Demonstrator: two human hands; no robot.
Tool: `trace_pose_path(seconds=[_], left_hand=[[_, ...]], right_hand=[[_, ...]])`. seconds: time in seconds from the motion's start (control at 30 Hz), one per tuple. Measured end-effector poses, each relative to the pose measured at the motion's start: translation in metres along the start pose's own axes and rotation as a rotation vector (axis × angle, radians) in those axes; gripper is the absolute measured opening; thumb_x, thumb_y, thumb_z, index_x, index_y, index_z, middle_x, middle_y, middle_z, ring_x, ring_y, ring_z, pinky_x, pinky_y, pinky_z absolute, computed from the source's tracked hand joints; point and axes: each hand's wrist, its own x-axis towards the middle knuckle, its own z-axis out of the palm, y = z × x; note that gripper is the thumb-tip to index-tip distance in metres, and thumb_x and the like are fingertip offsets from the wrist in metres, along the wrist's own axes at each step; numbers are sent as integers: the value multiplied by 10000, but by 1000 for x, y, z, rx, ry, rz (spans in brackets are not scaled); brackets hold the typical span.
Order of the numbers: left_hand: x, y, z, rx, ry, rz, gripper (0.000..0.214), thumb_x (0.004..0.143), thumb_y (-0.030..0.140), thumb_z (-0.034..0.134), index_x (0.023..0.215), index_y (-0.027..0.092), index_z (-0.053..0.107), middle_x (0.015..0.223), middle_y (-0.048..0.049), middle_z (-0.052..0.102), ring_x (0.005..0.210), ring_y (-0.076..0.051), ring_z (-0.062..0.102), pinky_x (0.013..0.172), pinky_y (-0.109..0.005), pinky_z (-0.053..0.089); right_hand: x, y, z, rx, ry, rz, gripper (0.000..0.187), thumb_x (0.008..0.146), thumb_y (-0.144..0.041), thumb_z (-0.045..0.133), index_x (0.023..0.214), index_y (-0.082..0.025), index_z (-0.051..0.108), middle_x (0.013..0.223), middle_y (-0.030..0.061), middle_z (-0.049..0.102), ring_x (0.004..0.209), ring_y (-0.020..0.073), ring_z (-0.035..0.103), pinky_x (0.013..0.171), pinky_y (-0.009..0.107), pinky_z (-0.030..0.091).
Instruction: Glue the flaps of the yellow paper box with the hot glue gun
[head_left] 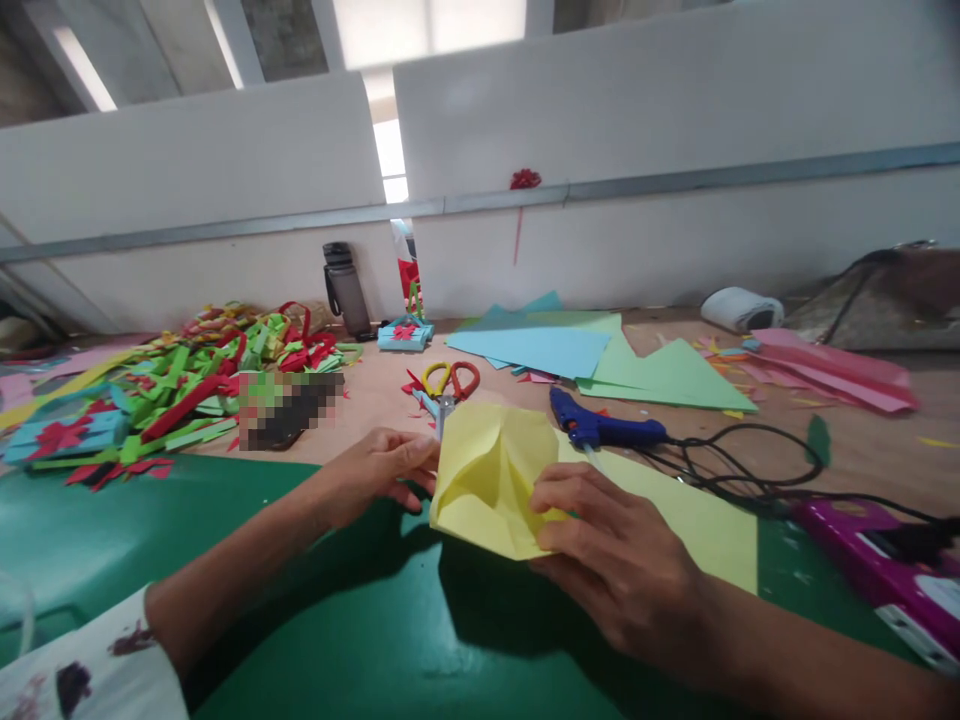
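A yellow sheet of paper (491, 475), partly folded and bulging, is held up over the green cutting mat (360, 620). My left hand (379, 470) pinches its left edge with closed fingers. My right hand (619, 560) grips its lower right corner, thumb on top. A light green sheet (697, 525) lies flat on the mat under and to the right of the yellow paper.
Scissors with orange and yellow handles (446, 385) and a blue glue gun (600, 428) with a black cord lie just beyond the paper. Blue and green sheets (600, 355), pink sheets (832, 372), a heap of cut paper scraps (202, 375), a dark bottle (345, 288) and a tape roll (739, 308) stand farther back.
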Motion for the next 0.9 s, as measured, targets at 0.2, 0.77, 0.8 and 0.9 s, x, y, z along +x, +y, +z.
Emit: trace_pose_path(seconds=[0.2,0.77,0.8,0.9], left_hand=[[-1,-15,14,-189,-145,-50,392,772,420,623,943,68,654,796,-120,668,646,-153,617,577,-236,493],[-5,-7,63,-358,64,-3,344,764,371,632,941,77,618,786,-97,656,623,-143,608,559,-238,503],[-6,-6,65,-371,62,-6,341,757,370,641,928,76,621,767,-91,652,616,-140,605,552,-232,496],[-10,-2,70,-400,37,-16,323,758,356,646,908,70,629,699,-66,637,602,-137,597,557,-231,486]], right_hand=[[2,4,2,-31,-17,-61,88,788,-71,555,782,-158,541,865,81,590,909,177,541,820,347,488],[1,-14,9,-359,-94,-119,233,845,-166,522,1039,-49,574,979,134,643,903,238,563,804,396,432],[1,-14,8,-345,-106,-111,237,851,-163,509,1053,-53,568,951,127,643,875,228,564,778,383,436],[1,-15,7,-294,-162,-85,231,873,-143,443,1053,-78,573,834,97,632,758,192,548,695,348,431]])
